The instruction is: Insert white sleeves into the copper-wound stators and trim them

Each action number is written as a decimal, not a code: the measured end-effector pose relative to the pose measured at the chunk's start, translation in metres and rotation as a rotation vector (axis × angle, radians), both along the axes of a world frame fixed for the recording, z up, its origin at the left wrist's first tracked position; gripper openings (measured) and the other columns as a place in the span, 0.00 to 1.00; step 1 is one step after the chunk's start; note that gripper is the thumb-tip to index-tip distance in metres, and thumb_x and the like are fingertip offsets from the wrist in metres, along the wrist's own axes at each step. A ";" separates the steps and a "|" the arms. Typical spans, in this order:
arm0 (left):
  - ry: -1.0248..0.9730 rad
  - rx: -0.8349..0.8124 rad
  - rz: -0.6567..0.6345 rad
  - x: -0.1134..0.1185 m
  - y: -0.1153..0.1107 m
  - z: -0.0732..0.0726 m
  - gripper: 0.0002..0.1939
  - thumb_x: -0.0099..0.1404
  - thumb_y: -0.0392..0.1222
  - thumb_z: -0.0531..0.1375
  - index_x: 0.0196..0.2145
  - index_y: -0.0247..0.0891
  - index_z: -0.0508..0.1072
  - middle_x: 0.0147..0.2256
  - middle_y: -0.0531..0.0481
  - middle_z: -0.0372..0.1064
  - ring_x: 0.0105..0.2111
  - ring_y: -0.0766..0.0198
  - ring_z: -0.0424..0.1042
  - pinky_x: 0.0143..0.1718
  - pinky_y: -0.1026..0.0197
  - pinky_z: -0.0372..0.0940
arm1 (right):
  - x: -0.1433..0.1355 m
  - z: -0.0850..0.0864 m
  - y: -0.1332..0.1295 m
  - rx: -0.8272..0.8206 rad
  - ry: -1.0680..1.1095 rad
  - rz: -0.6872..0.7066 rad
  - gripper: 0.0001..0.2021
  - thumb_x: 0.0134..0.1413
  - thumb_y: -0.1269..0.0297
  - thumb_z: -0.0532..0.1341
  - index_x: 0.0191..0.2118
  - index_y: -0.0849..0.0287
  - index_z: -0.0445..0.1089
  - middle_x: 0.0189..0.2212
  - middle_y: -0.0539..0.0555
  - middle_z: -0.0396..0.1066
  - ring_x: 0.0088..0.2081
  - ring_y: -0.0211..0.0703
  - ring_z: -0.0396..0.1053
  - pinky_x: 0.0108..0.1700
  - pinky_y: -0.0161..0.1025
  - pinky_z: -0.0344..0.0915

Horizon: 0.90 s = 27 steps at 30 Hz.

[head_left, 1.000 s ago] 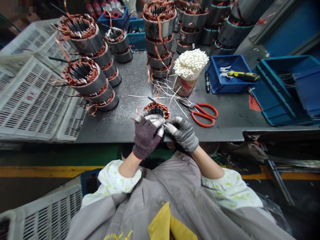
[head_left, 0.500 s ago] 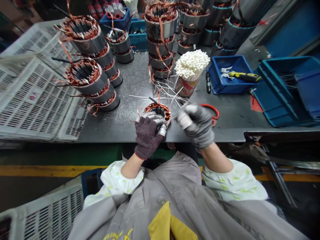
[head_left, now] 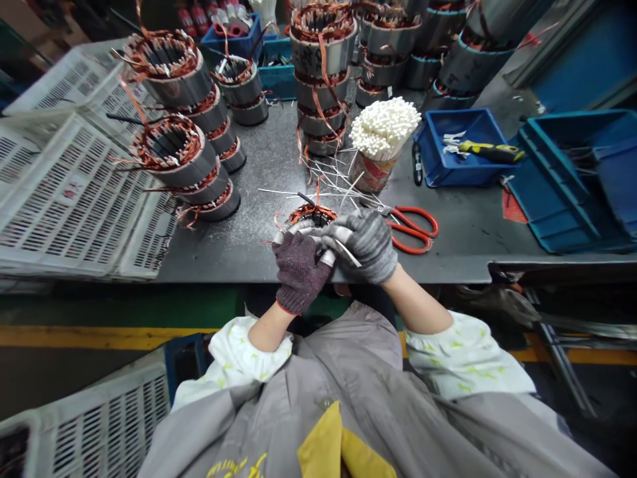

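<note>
A copper-wound ring (head_left: 312,214) lies near the table's front edge, its lower part hidden by my hands. My left hand (head_left: 301,265), in a dark maroon glove with pale fingertips, is closed round the ring's near left side. Over its right side is my right hand (head_left: 365,244), in a grey glove, its fingers pinched together on a thin white strip (head_left: 348,253). Beside the right hand lie red-handled scissors (head_left: 413,229), their blades partly covered. Loose white sticks (head_left: 331,178) are scattered behind the ring.
Stacks of wound cores stand at the left (head_left: 186,166) and back centre (head_left: 323,79). A holder of white sticks (head_left: 373,174), a black marker (head_left: 417,162), a blue tray (head_left: 460,176) and teal bins (head_left: 547,219) are further right. White crates (head_left: 74,192) line the left.
My right hand has moved left and down onto the ring, uncovering more of the scissors. My left hand has stayed at the ring.
</note>
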<state>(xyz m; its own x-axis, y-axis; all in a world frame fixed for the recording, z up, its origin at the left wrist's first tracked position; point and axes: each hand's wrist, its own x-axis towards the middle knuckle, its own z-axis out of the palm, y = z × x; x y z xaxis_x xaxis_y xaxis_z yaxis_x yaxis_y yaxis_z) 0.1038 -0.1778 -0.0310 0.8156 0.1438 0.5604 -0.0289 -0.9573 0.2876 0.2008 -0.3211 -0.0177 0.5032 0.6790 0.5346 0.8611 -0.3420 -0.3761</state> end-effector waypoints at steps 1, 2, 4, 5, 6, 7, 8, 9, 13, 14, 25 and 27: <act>-0.001 0.001 0.020 0.000 -0.001 0.000 0.10 0.66 0.48 0.61 0.31 0.40 0.73 0.40 0.43 0.77 0.49 0.46 0.73 0.57 0.40 0.59 | 0.002 0.002 0.006 -0.025 0.027 -0.047 0.16 0.68 0.56 0.57 0.42 0.56 0.81 0.41 0.61 0.79 0.41 0.52 0.74 0.46 0.50 0.69; 0.001 0.002 0.023 -0.001 0.000 0.002 0.10 0.67 0.48 0.61 0.31 0.40 0.73 0.40 0.43 0.77 0.49 0.47 0.73 0.56 0.42 0.59 | 0.003 0.004 0.010 -0.040 0.064 -0.081 0.16 0.69 0.57 0.56 0.42 0.57 0.81 0.41 0.61 0.79 0.42 0.53 0.74 0.48 0.50 0.69; -0.001 0.021 -0.039 -0.007 0.003 0.006 0.10 0.69 0.47 0.60 0.35 0.40 0.74 0.44 0.43 0.77 0.53 0.48 0.72 0.58 0.43 0.59 | 0.002 0.007 0.010 -0.020 0.162 -0.084 0.16 0.69 0.57 0.55 0.44 0.56 0.80 0.43 0.60 0.79 0.45 0.52 0.74 0.51 0.49 0.69; -0.007 0.043 -0.092 -0.012 0.007 0.009 0.09 0.69 0.47 0.60 0.39 0.39 0.75 0.47 0.43 0.77 0.56 0.49 0.71 0.61 0.42 0.57 | -0.001 0.008 0.008 0.018 0.223 -0.061 0.16 0.70 0.58 0.54 0.47 0.55 0.79 0.44 0.58 0.79 0.47 0.51 0.74 0.52 0.48 0.70; -0.015 0.077 -0.136 -0.017 0.013 0.011 0.10 0.70 0.46 0.60 0.44 0.40 0.75 0.50 0.43 0.76 0.59 0.50 0.69 0.64 0.40 0.54 | -0.005 0.008 0.005 0.064 0.291 -0.027 0.16 0.70 0.58 0.53 0.51 0.54 0.77 0.46 0.56 0.78 0.49 0.50 0.74 0.54 0.48 0.70; -0.020 0.119 -0.160 -0.022 0.020 0.014 0.12 0.70 0.45 0.60 0.49 0.40 0.74 0.52 0.44 0.75 0.60 0.50 0.67 0.67 0.38 0.49 | -0.010 0.007 0.001 0.106 0.356 0.009 0.17 0.70 0.59 0.53 0.55 0.53 0.75 0.49 0.56 0.78 0.51 0.49 0.74 0.55 0.47 0.70; -0.021 0.165 -0.159 -0.027 0.027 0.016 0.14 0.69 0.43 0.59 0.52 0.42 0.73 0.54 0.45 0.74 0.61 0.49 0.66 0.69 0.36 0.44 | -0.016 0.006 -0.001 0.130 0.410 0.040 0.18 0.70 0.58 0.53 0.59 0.53 0.72 0.53 0.56 0.76 0.54 0.49 0.73 0.57 0.47 0.69; -0.022 0.210 -0.145 -0.030 0.036 0.018 0.16 0.68 0.40 0.59 0.53 0.43 0.73 0.54 0.45 0.74 0.61 0.49 0.66 0.69 0.34 0.42 | -0.022 0.005 -0.003 0.132 0.447 0.056 0.20 0.69 0.58 0.54 0.61 0.54 0.70 0.56 0.57 0.74 0.56 0.49 0.72 0.59 0.47 0.68; 0.071 0.403 -0.137 -0.026 0.061 0.024 0.15 0.65 0.37 0.58 0.48 0.46 0.76 0.47 0.46 0.77 0.49 0.51 0.71 0.55 0.40 0.58 | -0.030 -0.001 0.005 0.055 0.491 0.018 0.16 0.66 0.56 0.56 0.51 0.56 0.76 0.57 0.60 0.73 0.58 0.52 0.70 0.59 0.48 0.67; 0.112 0.456 -0.158 -0.022 0.063 0.026 0.13 0.65 0.38 0.59 0.46 0.47 0.76 0.46 0.47 0.77 0.47 0.51 0.70 0.50 0.43 0.60 | -0.027 -0.003 0.009 0.058 0.507 0.005 0.15 0.66 0.57 0.56 0.47 0.56 0.77 0.54 0.59 0.74 0.56 0.52 0.71 0.58 0.48 0.67; 0.063 0.193 -0.542 -0.019 0.066 0.036 0.14 0.67 0.38 0.57 0.49 0.45 0.72 0.53 0.48 0.75 0.62 0.51 0.65 0.68 0.37 0.53 | 0.030 -0.005 -0.012 0.197 0.661 0.429 0.15 0.61 0.54 0.63 0.48 0.56 0.75 0.52 0.56 0.75 0.53 0.46 0.73 0.57 0.45 0.68; 0.069 0.158 -0.558 -0.019 0.067 0.027 0.15 0.69 0.36 0.56 0.52 0.46 0.71 0.52 0.48 0.76 0.60 0.53 0.68 0.66 0.41 0.58 | 0.047 -0.003 -0.030 0.329 0.670 0.253 0.18 0.58 0.51 0.66 0.49 0.56 0.75 0.49 0.56 0.77 0.50 0.46 0.74 0.54 0.45 0.71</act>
